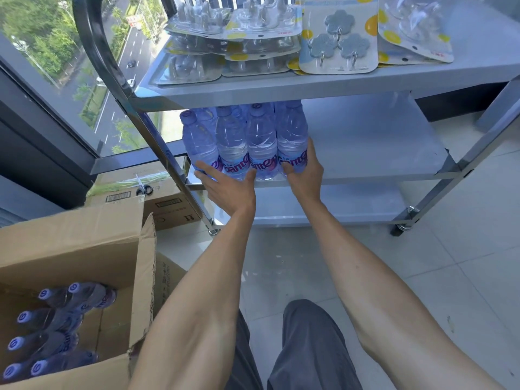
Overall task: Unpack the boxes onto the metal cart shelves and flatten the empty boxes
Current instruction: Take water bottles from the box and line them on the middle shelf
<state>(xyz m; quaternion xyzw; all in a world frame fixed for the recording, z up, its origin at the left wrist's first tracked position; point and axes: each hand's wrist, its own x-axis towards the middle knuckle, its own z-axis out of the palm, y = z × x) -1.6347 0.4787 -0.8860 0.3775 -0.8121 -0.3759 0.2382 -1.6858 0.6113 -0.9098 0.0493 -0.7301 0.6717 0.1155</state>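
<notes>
- Pale floor tiles [351, 263] run up to a tall window [56, 66] that looks down on a tree-lined road far below.
- Against the window stands the metal cart [281, 91], a three-shelf steel unit on castors.
- Its top shelf carries overlapping blister packs [197, 54] of clear hooks, and one card of grey flower-shaped hooks [339, 43] leans at the front edge.
- On the middle shelf [365, 153], at the left end, a cluster of water bottles [244, 139] stands upright, blue-capped with purple labels, packed tight against each other.
- The person crouches before the cart, both bare forearms stretched out, grey trouser knees showing below.
- The left hand [225, 184] presses flat against the lower front of the bottles at the left side, fingers straight and spread, thumb reaching toward the middle of the row.
- The right hand [302, 167] wraps the rightmost bottle at its label, fingers curled under the front and thumb up along its right side.
- Down at the left, an open cardboard box [84, 249] sits on the floor with its flaps up; more of the same bottles [56, 327] lie inside on their sides, caps facing the person.
- Behind that one, closed cardboard boxes [168, 201] sit beside the cart's leg, and a pair of scissors [142, 187] rests on top of them.
</notes>
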